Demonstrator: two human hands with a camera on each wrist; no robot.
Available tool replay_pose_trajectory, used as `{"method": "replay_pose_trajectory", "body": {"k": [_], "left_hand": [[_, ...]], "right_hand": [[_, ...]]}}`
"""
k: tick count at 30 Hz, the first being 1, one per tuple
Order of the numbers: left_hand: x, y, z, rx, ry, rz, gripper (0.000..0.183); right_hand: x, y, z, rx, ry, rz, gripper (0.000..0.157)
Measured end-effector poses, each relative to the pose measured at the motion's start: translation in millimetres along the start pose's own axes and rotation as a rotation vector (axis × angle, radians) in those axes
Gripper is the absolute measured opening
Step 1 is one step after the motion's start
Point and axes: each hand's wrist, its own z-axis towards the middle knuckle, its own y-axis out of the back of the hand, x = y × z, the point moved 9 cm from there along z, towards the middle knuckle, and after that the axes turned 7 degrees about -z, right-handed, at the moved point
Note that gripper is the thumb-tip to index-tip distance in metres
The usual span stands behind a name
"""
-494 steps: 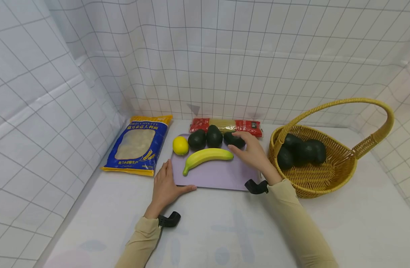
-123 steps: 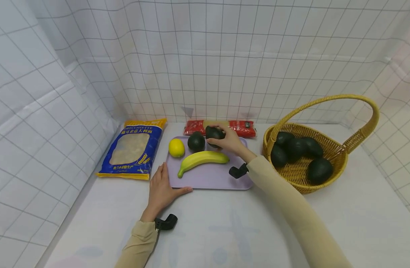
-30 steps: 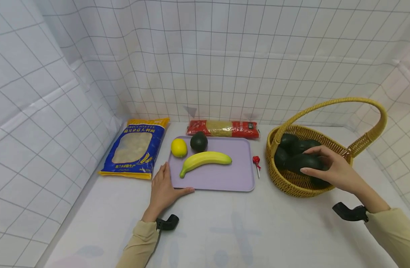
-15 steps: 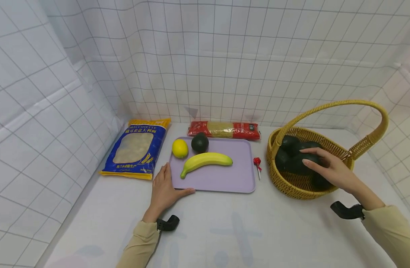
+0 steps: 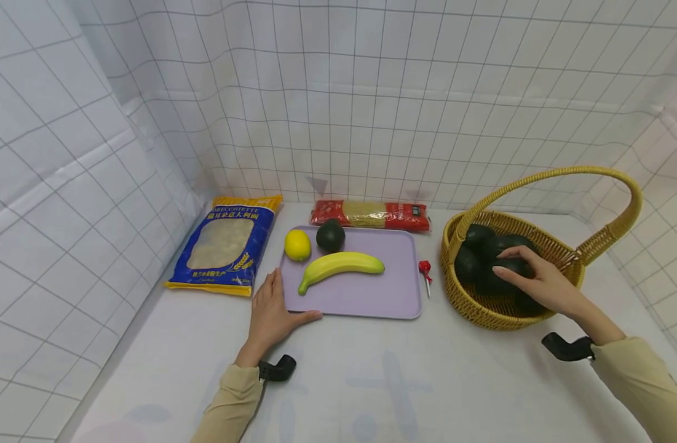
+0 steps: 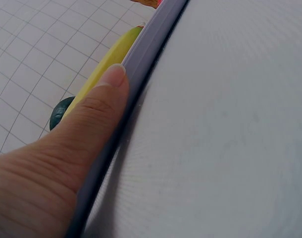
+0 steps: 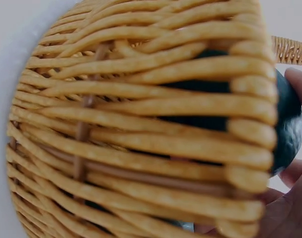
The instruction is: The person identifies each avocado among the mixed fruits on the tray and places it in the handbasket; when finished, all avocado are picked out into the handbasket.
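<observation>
My left hand (image 5: pixel 270 317) rests at the near left corner of a lilac tray (image 5: pixel 360 301), fingers along its left side. In the left wrist view the thumb (image 6: pixel 94 106) presses on the tray's front rim. On the tray lie a yellow lemon (image 5: pixel 297 245), a dark green avocado (image 5: pixel 330 235) and a banana (image 5: pixel 340 266). My right hand (image 5: pixel 545 284) reaches into a wicker basket (image 5: pixel 479 314), thumb and fingers round an avocado (image 5: pixel 495 283) on top of others. The right wrist view shows fingers on both sides of that avocado (image 7: pixel 289 124), partly hidden behind the basket's weave.
Several more avocados (image 5: pixel 467 263) sit in the basket, whose tall handle (image 5: pixel 565 171) arches above. Between tray and basket lies a red lollipop (image 5: pixel 424 267). A red spaghetti packet (image 5: pixel 369 215) lies behind the tray, and a blue orecchiette bag (image 5: pixel 224 246) to its left.
Over the earlier frames two avocados left the tray for the basket, uncovering the lollipop. In the last second the right hand shifted slightly left in the basket; the left hand stayed put.
</observation>
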Motion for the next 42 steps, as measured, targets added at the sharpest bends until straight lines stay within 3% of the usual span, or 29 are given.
{"method": "replay_pose_trajectory", "body": {"k": [15,23,36,42], "left_hand": [[-1.5,-0.4,-0.7,0.019,0.011,0.004,0.133],[-1.3,-0.7,0.1,0.017,0.019,0.007,0.133],[-2.4,-0.1,0.1,0.033,0.027,0.004,0.133],[-2.4,0.0,-0.6,0.033,0.029,0.006,0.133]], "right_hand": [[-4,-7.8,7,0.000,0.023,-0.050,0.040],[-4,-10.7,8,-0.068,0.048,-0.109,0.033],[-6,-12.4,9,-0.045,0.023,-0.158,0.038],[-4,-12.3,10,-0.064,0.074,-0.152,0.029]]}}
